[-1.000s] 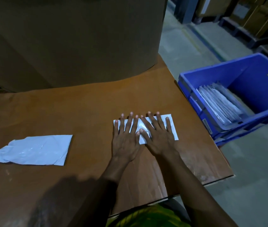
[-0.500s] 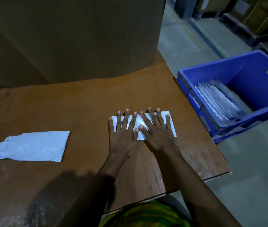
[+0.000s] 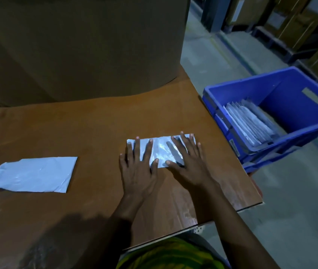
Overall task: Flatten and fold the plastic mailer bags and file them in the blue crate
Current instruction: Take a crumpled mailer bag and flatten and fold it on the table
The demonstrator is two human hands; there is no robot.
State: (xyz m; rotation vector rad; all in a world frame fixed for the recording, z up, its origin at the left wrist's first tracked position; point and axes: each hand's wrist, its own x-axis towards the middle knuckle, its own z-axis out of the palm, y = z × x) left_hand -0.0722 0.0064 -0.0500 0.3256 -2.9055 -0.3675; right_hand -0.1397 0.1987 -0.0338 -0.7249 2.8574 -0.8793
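A folded white plastic mailer bag (image 3: 161,150) lies flat on the brown table (image 3: 88,129), right of centre. My left hand (image 3: 137,167) presses its left part with straight, spread fingers. My right hand (image 3: 188,162) presses its right part the same way. Between the two thumbs the shiny middle of the bag shows. A second mailer bag (image 3: 30,174), unfolded and wrinkled, lies at the table's left. The blue crate (image 3: 294,94) stands off the table's right edge, tilted, with several folded bags (image 3: 249,121) filed upright inside it.
A large brown cardboard box (image 3: 80,45) fills the back of the table. The table's right edge (image 3: 230,152) runs close to the crate. Grey concrete floor (image 3: 298,210) lies to the right, and pallets with boxes (image 3: 298,26) stand far back right.
Both hands have slid apart along the folded bag, the left one leftward and the right one rightward, baring its shiny middle. The other bag and the crate have not moved.
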